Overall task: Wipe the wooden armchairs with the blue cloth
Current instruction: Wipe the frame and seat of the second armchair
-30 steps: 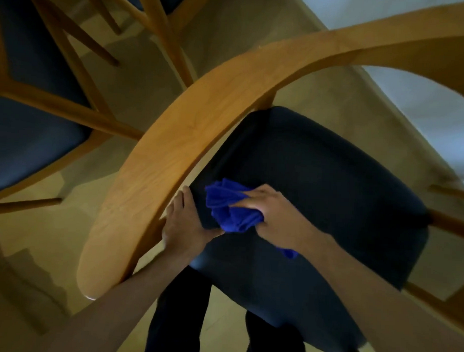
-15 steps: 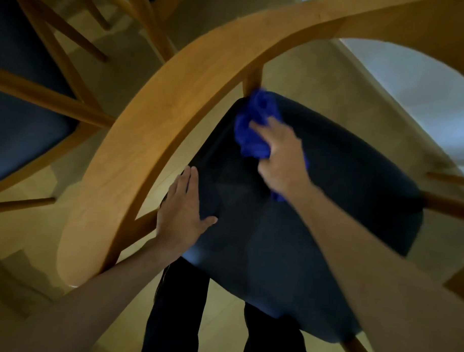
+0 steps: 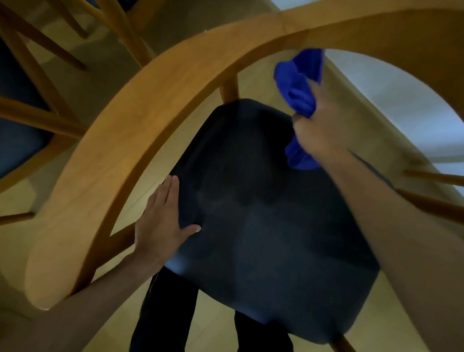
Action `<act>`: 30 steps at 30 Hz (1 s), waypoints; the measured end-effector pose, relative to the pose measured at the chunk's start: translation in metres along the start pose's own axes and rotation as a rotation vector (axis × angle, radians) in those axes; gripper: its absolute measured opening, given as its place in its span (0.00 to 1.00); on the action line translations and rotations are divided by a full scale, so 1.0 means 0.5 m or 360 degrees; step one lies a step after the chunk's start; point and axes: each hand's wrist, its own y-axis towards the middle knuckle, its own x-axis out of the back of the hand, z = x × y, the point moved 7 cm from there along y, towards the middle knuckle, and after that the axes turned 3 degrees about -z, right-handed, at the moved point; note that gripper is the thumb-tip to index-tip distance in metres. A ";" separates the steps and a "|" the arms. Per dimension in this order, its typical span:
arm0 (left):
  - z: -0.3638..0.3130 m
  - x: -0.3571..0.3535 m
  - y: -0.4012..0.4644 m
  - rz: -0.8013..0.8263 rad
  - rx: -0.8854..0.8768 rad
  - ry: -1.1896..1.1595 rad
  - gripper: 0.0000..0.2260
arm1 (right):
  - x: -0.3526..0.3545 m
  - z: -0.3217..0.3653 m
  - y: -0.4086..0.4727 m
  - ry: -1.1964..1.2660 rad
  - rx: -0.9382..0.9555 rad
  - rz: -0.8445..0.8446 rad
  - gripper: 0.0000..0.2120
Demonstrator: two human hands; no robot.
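A wooden armchair fills the view, its curved backrest rail (image 3: 137,135) arching from lower left to upper right over a dark blue seat cushion (image 3: 263,229). My right hand (image 3: 319,126) grips the bunched blue cloth (image 3: 298,86) and holds it up against the underside of the rail near its top. My left hand (image 3: 163,221) rests flat, fingers straight, on the left edge of the seat.
A second wooden armchair (image 3: 22,121) with a dark blue seat stands at the left, its legs and stretchers crossing the upper left. A pale wall (image 3: 412,111) runs along the right. My dark trouser legs (image 3: 165,318) show below the seat on a light wood floor.
My right hand has carried the cloth from the front of the seat up and to the right until it reached the rail. My left hand has stayed on the seat's left edge.
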 end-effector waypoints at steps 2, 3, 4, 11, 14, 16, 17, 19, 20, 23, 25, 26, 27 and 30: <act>0.003 -0.002 0.003 0.0005 0.0005 0.0004 0.53 | -0.030 -0.017 0.015 -0.0279 0.0056 0.0159 0.24; 0.004 -0.004 0.004 0.0012 0.0004 0.0011 0.53 | -0.058 -0.023 0.001 -0.0343 0.0113 0.0245 0.27; 0.004 -0.007 0.004 0.0015 0.0008 0.0019 0.53 | -0.083 -0.021 -0.023 -0.0338 0.0163 0.0271 0.29; 0.011 -0.007 0.006 0.0022 -0.0008 -0.0044 0.53 | -0.204 0.038 -0.330 -0.0105 0.0625 0.0439 0.30; 0.011 -0.005 -0.004 0.0043 -0.0027 -0.0104 0.51 | -0.237 0.039 -0.426 0.0121 0.0466 0.0802 0.32; 0.022 -0.003 -0.032 0.0030 0.0041 -0.0224 0.49 | -0.212 0.036 -0.400 0.0329 0.0282 0.0772 0.30; 0.030 -0.006 -0.053 0.0015 0.0080 -0.0302 0.47 | -0.188 0.035 -0.375 0.0413 0.0212 0.0684 0.29; 0.051 -0.014 -0.114 -0.0024 0.0162 -0.0446 0.43 | -0.138 0.043 -0.315 0.0409 0.0204 0.0487 0.29; 0.062 -0.021 -0.145 -0.0028 0.0204 -0.0516 0.40 | -0.118 0.049 -0.283 0.0344 0.0226 0.0432 0.29; 0.107 -0.042 -0.217 -0.0100 0.0444 -0.0608 0.29 | -0.089 0.085 -0.180 0.0143 0.0352 0.0383 0.29; 0.157 -0.046 -0.240 -0.0200 0.0833 -0.0782 0.23 | -0.119 0.112 -0.133 0.0039 0.0455 0.0403 0.28; 0.182 -0.044 -0.247 -0.0264 0.1044 -0.0896 0.24 | -0.149 0.125 -0.122 -0.0036 0.0500 0.0418 0.28; 0.200 -0.039 -0.248 -0.0327 0.1185 -0.1010 0.27 | -0.183 0.133 -0.118 -0.0128 0.0502 0.0423 0.28; 0.207 -0.006 -0.215 -0.0487 0.1128 -0.1160 0.15 | -0.281 0.153 -0.167 -0.0523 0.0387 0.0336 0.31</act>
